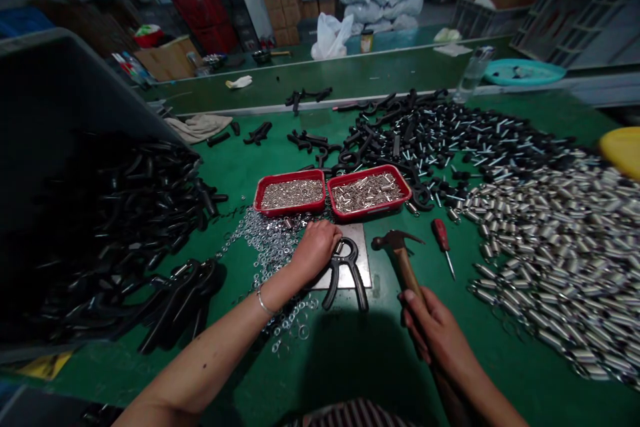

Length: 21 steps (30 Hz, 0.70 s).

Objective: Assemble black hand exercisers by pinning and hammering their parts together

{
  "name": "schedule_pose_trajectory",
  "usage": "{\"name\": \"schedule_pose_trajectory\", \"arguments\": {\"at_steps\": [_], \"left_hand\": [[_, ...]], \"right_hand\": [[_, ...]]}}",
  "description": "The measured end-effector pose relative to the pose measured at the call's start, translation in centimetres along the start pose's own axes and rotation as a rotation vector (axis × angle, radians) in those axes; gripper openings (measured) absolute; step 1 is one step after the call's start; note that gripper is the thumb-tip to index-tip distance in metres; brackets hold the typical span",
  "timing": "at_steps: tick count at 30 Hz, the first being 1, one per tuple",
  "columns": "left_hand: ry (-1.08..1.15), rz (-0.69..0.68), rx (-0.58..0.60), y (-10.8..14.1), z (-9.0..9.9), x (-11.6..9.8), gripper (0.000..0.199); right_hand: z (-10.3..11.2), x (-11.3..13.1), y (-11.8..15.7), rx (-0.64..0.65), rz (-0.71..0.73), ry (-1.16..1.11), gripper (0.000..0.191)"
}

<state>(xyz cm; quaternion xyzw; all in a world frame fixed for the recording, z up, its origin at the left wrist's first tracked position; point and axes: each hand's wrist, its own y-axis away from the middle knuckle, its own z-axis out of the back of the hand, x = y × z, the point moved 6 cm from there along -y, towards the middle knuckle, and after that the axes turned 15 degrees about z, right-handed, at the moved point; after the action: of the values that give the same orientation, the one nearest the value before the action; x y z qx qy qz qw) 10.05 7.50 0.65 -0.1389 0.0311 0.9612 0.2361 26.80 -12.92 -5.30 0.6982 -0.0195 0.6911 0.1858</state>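
My left hand (316,247) is closed at the upper left of a black hand grip (346,270), its fingertips by a small metal part; what exactly they pinch is hidden. The grip lies on a square metal plate (365,253), its two handles pointing toward me. In my right hand (433,323) is the wooden handle of a hammer (403,260), whose metal head is just right of the plate. Two red trays stand beyond the plate: the left one (291,209) holds tiny metal pieces, the right one (370,212) small metal pins.
A red screwdriver (441,235) lies right of the hammer. Metal springs (545,267) and black parts with screws (450,133) cover the right side. Washers (265,240) are scattered left of the plate. A large grey bin (90,87) with black handles stands at the left.
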Motion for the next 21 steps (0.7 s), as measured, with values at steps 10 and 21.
{"name": "schedule_pose_trajectory", "arguments": {"at_steps": [10,21], "left_hand": [[-0.283,-0.245,-0.165,1.4,-1.1,-1.1,0.019],[0.017,-0.203,-0.200,6.8,1.6,-1.0,0.027]], "right_hand": [[-0.3,0.3,0.2,0.004,-0.019,0.024,0.040],[-0.4,11.9,-3.4,0.351,0.366,0.642,0.036]]}}
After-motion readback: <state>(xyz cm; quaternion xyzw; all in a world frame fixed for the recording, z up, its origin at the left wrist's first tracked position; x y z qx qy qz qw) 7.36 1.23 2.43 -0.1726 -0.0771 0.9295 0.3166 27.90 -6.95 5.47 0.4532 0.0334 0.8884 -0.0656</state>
